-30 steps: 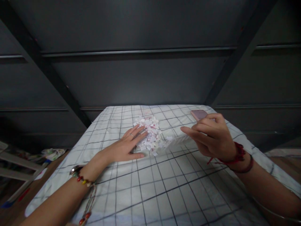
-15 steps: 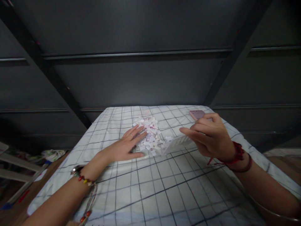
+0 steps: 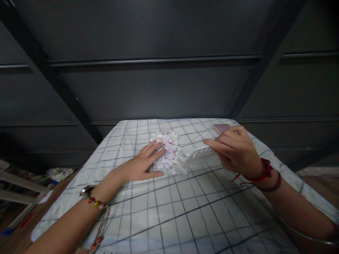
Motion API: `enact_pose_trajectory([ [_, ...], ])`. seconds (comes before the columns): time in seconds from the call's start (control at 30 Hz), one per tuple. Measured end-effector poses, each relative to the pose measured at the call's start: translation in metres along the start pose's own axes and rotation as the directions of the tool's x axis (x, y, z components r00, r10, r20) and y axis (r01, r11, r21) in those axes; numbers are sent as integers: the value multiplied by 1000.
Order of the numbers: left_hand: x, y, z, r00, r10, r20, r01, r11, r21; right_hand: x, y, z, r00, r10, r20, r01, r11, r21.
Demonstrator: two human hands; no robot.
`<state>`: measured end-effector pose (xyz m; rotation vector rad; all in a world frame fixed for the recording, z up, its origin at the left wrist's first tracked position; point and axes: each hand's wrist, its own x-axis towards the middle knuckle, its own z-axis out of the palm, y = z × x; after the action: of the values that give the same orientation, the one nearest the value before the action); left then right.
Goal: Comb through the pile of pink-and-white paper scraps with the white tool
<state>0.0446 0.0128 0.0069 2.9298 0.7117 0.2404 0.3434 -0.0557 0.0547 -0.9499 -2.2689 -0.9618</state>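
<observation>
A heap of small torn paper scraps [image 3: 169,153], white with some pinkish bits, lies on a white checked cloth [image 3: 164,208]. At the heap's left side my left hand [image 3: 148,160] rests with its fingers spread, the fingertips on the scraps and nothing gripped. My right hand [image 3: 234,150] is closed around the end of a flat white slotted tool [image 3: 200,155], held tilted just above the cloth. The tool's left edge meets the heap's right side. My right fingers hide its held end, so I cannot tell exactly what kind of tool it is.
A pinkish phone [image 3: 221,128] lies on the cloth behind my right hand. Dark metal panels [image 3: 159,91] rise at the far edge. On the floor at left are a pale chair-like frame [image 3: 21,190] and a bundle of cloth [image 3: 60,173].
The slotted tool has shifted slightly and its slots show more clearly, its left edge now against the heap. A few scraps near it have moved. My left hand stays in place.
</observation>
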Motion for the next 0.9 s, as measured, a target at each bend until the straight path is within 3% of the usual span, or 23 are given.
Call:
enact_pose_trajectory([
  [0.17,0,0,0,1000,26,-13,-26,1000,3,-1,2,1,999,-44,-10,44,999,16],
  [0.47,-2,0,1,1000,25,-6,-25,1000,3,-3,9,0,998,-15,-56,14,1000,-18],
  [0.9,-3,-1,2,999,45,-26,-45,999,4,-5,16,-3,996,-83,-17,82,993,-83],
])
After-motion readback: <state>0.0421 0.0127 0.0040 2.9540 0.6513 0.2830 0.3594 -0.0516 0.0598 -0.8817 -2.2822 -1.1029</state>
